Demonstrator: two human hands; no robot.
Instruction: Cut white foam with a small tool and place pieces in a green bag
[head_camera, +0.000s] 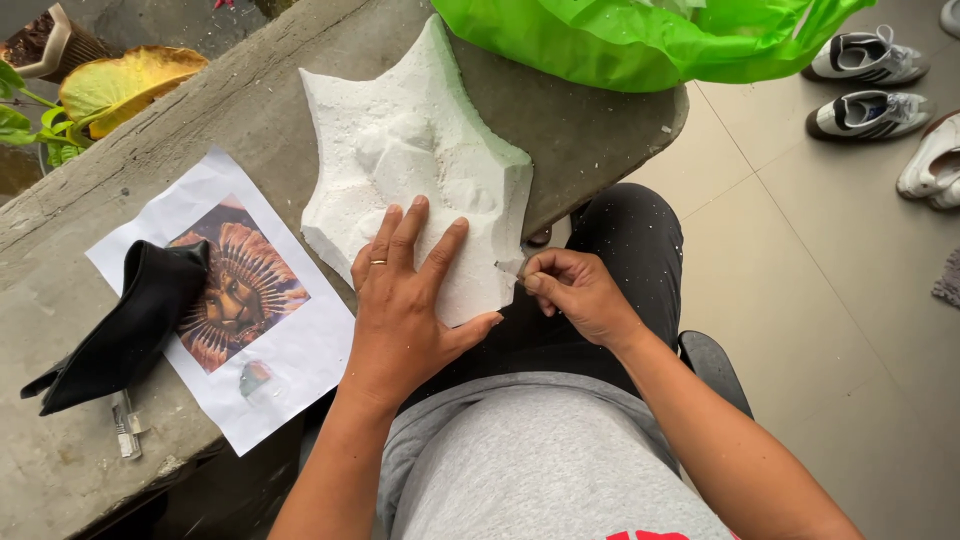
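Note:
A white foam block (400, 150), roughly carved with bumps and jagged edges, lies on a concrete ledge (590, 140) and overhangs it toward my lap. My left hand (405, 300) presses flat on the block's near corner, fingers spread, a ring on one finger. My right hand (578, 292) pinches a small thin blade (508, 268) whose tip touches the block's right edge. Below are my grey shirt and black trousers.
A printed colour picture of a feathered mask (235, 290) lies on the ledge at left, with a black shoe-like object (125, 335) on it and a small clear tool (127, 425) beside. A green plastic bag (640, 40) sits behind. Shoes (868, 85) stand on the tiled floor at right.

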